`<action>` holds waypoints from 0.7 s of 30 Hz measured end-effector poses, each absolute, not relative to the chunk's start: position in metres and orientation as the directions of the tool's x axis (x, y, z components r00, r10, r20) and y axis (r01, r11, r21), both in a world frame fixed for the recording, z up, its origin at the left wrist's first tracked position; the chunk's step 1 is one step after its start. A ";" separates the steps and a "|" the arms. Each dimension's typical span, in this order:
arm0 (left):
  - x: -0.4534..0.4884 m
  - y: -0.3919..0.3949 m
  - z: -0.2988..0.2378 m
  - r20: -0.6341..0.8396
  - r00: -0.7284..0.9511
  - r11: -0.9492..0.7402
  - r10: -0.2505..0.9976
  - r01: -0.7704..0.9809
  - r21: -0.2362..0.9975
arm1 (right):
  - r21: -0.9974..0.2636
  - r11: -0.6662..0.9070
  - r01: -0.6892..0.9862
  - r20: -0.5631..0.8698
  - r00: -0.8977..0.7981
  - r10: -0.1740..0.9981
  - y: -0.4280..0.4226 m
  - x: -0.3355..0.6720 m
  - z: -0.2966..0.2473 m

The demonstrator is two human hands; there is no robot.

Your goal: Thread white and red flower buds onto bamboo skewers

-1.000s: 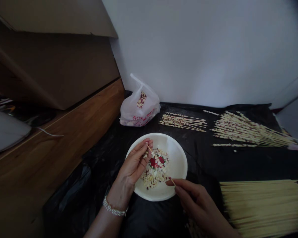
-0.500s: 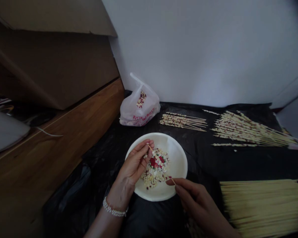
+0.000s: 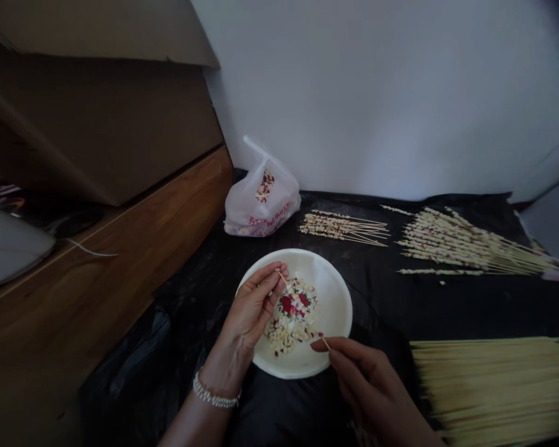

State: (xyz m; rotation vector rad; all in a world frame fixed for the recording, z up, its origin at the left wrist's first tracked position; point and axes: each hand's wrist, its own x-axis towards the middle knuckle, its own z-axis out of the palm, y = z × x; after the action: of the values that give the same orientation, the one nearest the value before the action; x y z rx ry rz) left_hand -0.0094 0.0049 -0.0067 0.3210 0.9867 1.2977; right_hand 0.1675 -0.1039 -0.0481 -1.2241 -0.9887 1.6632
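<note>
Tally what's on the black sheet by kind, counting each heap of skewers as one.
Bowl: 1
Bag: 1
Loaded skewer heaps: 2
Bare skewer heap: 1
Total: 5

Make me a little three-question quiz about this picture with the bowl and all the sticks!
1. True or false: the white bowl is empty.
2. Which hand pinches the thin stick over the bowl's near rim?
3. Where are the bare sticks: A) by the plastic bag, B) lower right, C) inside the bowl?

Key:
1. False; it holds pale and red bits.
2. The right hand; the left hand is over the bowl.
3. B.
</note>
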 end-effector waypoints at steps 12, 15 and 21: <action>-0.004 0.005 -0.008 -0.359 -0.107 0.226 0.927 -0.603 0.765 | -0.920 -0.341 -0.194 -0.316 -0.152 0.937 -0.105 0.167 -0.047; -0.004 0.005 -0.003 -0.399 -0.068 0.257 0.915 -0.663 0.703 | -0.949 -0.275 -0.157 -0.252 -0.153 0.956 -0.101 0.169 -0.041; -0.007 0.007 -0.002 -0.508 0.084 0.368 0.858 -0.788 0.493 | -0.954 -0.288 -0.088 -0.261 -0.233 0.937 -0.095 0.172 -0.026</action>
State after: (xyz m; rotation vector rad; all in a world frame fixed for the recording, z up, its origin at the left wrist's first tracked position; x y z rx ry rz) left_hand -0.0068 0.0074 -0.0021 0.1001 0.8356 1.2312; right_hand 0.1717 -0.0949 -0.0257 -1.2058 -1.1303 1.6375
